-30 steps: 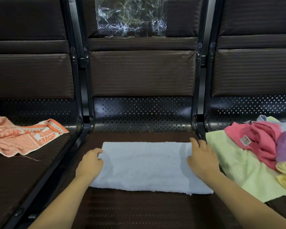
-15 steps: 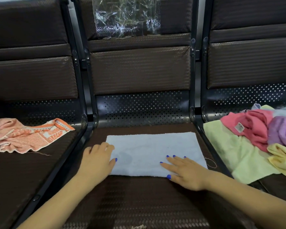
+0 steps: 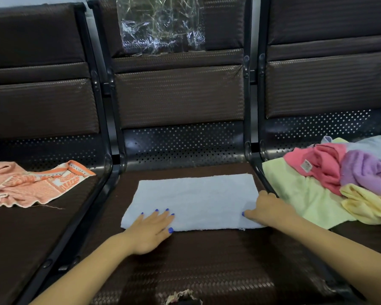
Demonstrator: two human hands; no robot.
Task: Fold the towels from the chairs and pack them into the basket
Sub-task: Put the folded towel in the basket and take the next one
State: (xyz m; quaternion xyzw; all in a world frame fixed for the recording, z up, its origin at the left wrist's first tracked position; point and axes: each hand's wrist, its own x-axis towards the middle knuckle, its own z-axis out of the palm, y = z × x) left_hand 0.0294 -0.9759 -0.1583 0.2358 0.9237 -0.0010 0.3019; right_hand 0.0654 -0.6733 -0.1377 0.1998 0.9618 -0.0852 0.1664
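Observation:
A light blue towel lies folded flat as a rectangle on the middle chair seat. My left hand presses flat on its near left edge with straight fingers. At the towel's right end, my right hand has its thumb on top and its fingers curled at the edge. An orange patterned towel lies crumpled on the left chair. On the right chair sits a pile: green towel, pink towel, purple towel, yellow towel. No basket is in view.
Black metal armrest bars separate the three dark brown seats. A clear plastic sheet hangs on the middle backrest. A torn patch shows at the seat's front edge.
My left hand slid from the towel's left end onto its near edge. My right hand moved from the near edge out to the right end and curled there.

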